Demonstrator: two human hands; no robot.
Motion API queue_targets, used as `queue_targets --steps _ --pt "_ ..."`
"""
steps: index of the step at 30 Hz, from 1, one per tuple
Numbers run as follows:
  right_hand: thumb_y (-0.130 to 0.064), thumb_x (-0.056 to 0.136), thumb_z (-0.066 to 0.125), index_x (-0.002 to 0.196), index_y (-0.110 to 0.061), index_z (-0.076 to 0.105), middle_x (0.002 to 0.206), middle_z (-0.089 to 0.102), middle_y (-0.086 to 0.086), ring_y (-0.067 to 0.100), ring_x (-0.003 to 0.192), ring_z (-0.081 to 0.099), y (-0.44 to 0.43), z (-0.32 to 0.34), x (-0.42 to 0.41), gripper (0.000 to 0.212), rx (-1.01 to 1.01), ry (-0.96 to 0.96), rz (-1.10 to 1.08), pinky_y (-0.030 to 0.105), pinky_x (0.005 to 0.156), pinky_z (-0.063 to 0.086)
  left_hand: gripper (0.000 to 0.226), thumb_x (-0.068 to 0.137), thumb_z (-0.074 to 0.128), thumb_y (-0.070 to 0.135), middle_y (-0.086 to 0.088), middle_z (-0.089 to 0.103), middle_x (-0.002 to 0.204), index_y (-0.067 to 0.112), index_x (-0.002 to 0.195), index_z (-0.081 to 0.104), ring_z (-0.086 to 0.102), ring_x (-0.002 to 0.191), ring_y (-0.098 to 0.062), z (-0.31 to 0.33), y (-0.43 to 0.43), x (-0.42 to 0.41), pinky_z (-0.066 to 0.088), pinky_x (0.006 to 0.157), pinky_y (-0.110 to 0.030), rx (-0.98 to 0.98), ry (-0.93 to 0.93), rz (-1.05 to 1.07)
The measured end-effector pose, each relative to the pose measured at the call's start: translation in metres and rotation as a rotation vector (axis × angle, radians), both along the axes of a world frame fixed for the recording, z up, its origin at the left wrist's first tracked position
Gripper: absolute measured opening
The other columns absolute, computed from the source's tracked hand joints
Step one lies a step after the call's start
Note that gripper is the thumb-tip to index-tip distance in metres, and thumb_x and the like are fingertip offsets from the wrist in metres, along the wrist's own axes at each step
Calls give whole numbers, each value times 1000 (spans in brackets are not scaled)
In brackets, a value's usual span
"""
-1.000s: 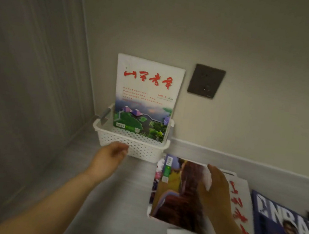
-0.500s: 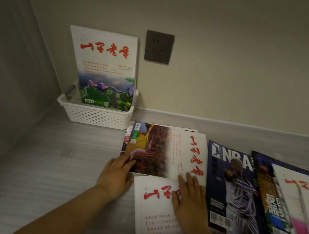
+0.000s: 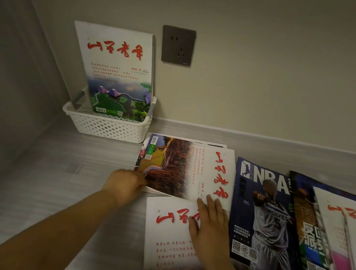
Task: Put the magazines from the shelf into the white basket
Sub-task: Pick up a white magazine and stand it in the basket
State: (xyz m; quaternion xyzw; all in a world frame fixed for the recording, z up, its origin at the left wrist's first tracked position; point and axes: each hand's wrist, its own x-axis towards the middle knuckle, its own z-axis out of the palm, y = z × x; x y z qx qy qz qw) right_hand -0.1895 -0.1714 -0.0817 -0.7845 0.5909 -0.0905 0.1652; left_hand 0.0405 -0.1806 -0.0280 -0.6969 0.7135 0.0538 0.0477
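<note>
Left hand (image 3: 126, 185) now pinches sideways magazine's (image 3: 185, 170) corner; right hand (image 3: 209, 228) stays flat, spread.

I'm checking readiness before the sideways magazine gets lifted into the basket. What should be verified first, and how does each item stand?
1. Left hand at the sideways magazine left edge: ok.
2. Firm grip on it: cannot tell.
3. Right hand clear of it: not ok, its fingertips rest on the corner.
4. White basket has room in front of the upright magazine: ok.
5. Nothing lying on top of the sideways magazine besides the fingertips: ok.
</note>
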Motion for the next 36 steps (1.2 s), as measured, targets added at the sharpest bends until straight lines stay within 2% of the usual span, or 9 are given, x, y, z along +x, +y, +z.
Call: queue_targets --steps 5,8,11,13,17,21,26,33,36 --pt "-41 92 36 141 -27 17 155 9 -3 15 143 2 3 9 -4 55 6 -247 -64 31 114 3 25 89 48 30 -2 67 112 26 111 60 64 95 -19 12 26 -9 50 81 -25 -179 98 -40" --pt "-38 93 35 140 -27 19 155 11 -3 15 142 4 7 11 -6 51 4 -294 -62 32 116 4 2 71 70 26 3 75 74 25 72 71 69 60 -12 17 57 -18 53 51 -18 -392 191 -185" --pt "-38 93 33 140 -27 23 155 11 -3 15 142 0 11 9 -5 49 0 -265 -19 31 115 -7 51 88 32 46 13 71 62 27 59 69 67 58 -5 8 89 -31 49 49 -12 -344 230 -225" --pt "-42 93 32 138 -29 27 155 10 -3 16 143 -5 13 5 -4 47 -8 -167 24 34 112 -14 52 87 31 51 16 69 60 28 58 68 69 71 -4 3 104 -38 51 57 -13 -265 266 -269" --pt "-47 90 36 137 -31 29 155 8 -2 20 143 -8 14 0 -2 50 -44 -74 64 39 111 -16 31 82 49 42 2 72 90 20 85 69 65 92 -16 -3 88 -34 50 76 -22 -100 548 -89" --pt "-49 90 32 139 -34 24 156 4 -4 21 142 -11 15 -3 -1 51 -68 -10 90 39 109 -20 47 86 52 28 -10 40 142 16 130 41 38 129 -28 -14 29 -3 34 105 -37 -97 424 284" --pt "-48 90 34 139 -33 26 155 7 0 27 142 -8 14 -4 -2 51 -91 1 106 41 105 -22 67 82 57 37 -18 38 141 11 136 28 35 129 -34 -15 -16 22 30 106 -40 108 346 475" --pt "-36 78 57 116 -25 59 134 53 7 38 127 42 16 5 1 40 -181 49 89 58 103 20 42 77 66 20 -17 57 114 2 112 50 53 108 -30 2 -23 21 44 87 -33 260 476 435" --pt "-38 89 43 132 -31 40 152 22 1 31 142 8 15 3 0 44 -94 -1 104 45 112 -11 19 83 57 11 -5 55 77 16 67 49 51 82 -20 11 -14 24 36 59 -18 258 611 405"
